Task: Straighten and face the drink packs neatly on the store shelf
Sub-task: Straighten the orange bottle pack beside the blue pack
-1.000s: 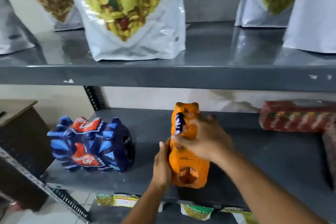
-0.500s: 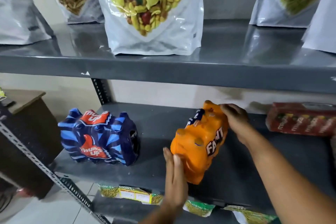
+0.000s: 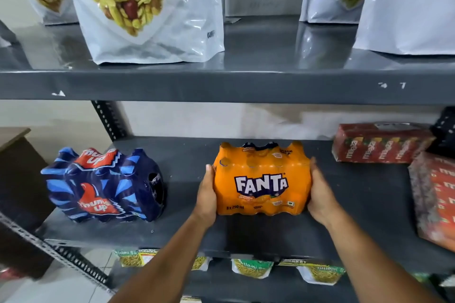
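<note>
The fingers of both hands lie flat along the short ends of the orange Fanta pack (image 3: 261, 179): left hand (image 3: 206, 194) pressed on its left end, right hand (image 3: 320, 194) on its right end, so the pack is squeezed between two nearly straight palms, not wrapped by curled fingers. The pack sits on the middle shelf (image 3: 187, 226), approx. in the centre, label to the front and readable.

To do this step well, I think the hands should push equally from both sides, so the front face stays parallel to the shelf edge, and slide the pack w/o lifting, because the shrink film is soft and can wrinkle. Then bring it closer to the front edge, in line w/ its neighbour.

That neighbour, the blue Thums Up pack (image 3: 103, 186), stands well apart at the left and is turned at an angle, so it is not yet faced.

Counts, near to far: below the shelf, at least 4 small snack packets (image 3: 252, 268); drink packs on the middle shelf: 1 orange, 1 blue, and 2 red Maaza packs (image 3: 379, 142) at the right, the nearer one cut by the frame. On the upper shelf (image 3: 221, 85), 5 big snack pouches (image 3: 147, 7), maybe more outside the view.
</note>
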`<control>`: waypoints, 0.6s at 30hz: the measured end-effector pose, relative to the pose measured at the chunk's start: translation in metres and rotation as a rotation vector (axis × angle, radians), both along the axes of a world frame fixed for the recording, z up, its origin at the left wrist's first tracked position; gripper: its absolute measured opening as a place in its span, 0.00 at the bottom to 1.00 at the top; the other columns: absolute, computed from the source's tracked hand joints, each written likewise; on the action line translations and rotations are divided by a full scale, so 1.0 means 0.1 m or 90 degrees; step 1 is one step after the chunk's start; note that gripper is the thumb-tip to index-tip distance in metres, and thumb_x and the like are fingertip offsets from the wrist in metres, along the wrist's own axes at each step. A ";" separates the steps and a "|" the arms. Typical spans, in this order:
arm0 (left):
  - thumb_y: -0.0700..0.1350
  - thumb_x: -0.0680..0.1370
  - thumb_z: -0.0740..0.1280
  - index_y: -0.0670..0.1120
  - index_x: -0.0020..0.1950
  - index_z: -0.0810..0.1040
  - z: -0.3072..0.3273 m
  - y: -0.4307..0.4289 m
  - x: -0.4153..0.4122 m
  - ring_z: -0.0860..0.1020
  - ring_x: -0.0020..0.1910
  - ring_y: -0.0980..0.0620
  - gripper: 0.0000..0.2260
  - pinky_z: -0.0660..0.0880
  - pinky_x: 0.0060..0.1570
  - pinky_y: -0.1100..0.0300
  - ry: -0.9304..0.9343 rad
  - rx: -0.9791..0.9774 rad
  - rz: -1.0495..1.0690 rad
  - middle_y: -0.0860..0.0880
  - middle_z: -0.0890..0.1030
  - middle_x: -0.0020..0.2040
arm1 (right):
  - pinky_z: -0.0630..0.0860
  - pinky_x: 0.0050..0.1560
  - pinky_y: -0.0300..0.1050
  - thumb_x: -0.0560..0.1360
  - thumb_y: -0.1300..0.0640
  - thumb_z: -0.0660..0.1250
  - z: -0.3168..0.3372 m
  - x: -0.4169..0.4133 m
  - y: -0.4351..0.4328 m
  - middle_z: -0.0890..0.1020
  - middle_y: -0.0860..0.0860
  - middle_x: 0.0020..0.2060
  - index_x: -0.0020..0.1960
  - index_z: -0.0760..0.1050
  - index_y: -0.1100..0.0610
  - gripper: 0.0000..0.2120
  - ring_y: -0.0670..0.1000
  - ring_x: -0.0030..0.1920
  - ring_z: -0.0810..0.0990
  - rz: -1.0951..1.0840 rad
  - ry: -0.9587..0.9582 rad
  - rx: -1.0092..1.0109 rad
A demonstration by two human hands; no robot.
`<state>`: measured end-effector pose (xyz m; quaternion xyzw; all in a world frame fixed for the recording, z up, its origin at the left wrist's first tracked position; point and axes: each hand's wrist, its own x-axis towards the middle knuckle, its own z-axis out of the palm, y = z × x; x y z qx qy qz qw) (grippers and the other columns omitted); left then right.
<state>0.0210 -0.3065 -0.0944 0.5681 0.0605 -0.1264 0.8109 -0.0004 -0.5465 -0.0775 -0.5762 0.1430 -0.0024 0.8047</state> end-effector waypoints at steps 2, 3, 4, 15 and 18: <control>0.71 0.75 0.51 0.54 0.61 0.82 -0.02 -0.01 -0.01 0.85 0.55 0.39 0.31 0.83 0.48 0.45 0.003 0.009 0.004 0.41 0.86 0.56 | 0.83 0.47 0.56 0.72 0.30 0.55 -0.08 0.00 0.03 0.86 0.56 0.55 0.62 0.78 0.48 0.30 0.57 0.52 0.86 0.012 0.002 -0.005; 0.70 0.76 0.50 0.53 0.62 0.82 -0.02 -0.02 -0.02 0.85 0.54 0.39 0.31 0.83 0.49 0.43 0.009 0.017 0.015 0.41 0.86 0.56 | 0.83 0.46 0.55 0.74 0.31 0.55 -0.11 -0.01 0.04 0.87 0.56 0.53 0.62 0.79 0.48 0.28 0.57 0.50 0.86 -0.010 0.002 -0.008; 0.70 0.77 0.50 0.53 0.62 0.82 -0.03 -0.02 -0.05 0.85 0.54 0.39 0.31 0.82 0.51 0.41 0.023 0.028 0.031 0.41 0.87 0.55 | 0.83 0.44 0.55 0.76 0.33 0.55 -0.13 -0.04 0.05 0.87 0.55 0.52 0.61 0.79 0.48 0.26 0.57 0.49 0.87 -0.023 0.003 -0.002; 0.68 0.78 0.54 0.53 0.57 0.83 -0.19 -0.01 -0.36 0.86 0.49 0.40 0.26 0.83 0.41 0.47 0.044 0.010 0.126 0.42 0.88 0.50 | 0.82 0.32 0.45 0.78 0.38 0.52 -0.48 -0.20 0.02 0.89 0.49 0.42 0.53 0.80 0.46 0.21 0.50 0.40 0.88 -0.043 -0.026 -0.003; 0.68 0.77 0.55 0.52 0.61 0.81 -0.15 -0.01 -0.36 0.86 0.50 0.38 0.27 0.82 0.48 0.40 0.063 0.019 0.144 0.40 0.87 0.51 | 0.81 0.30 0.43 0.81 0.41 0.49 -0.45 -0.21 0.02 0.88 0.47 0.40 0.54 0.78 0.46 0.20 0.49 0.40 0.87 -0.037 -0.031 -0.010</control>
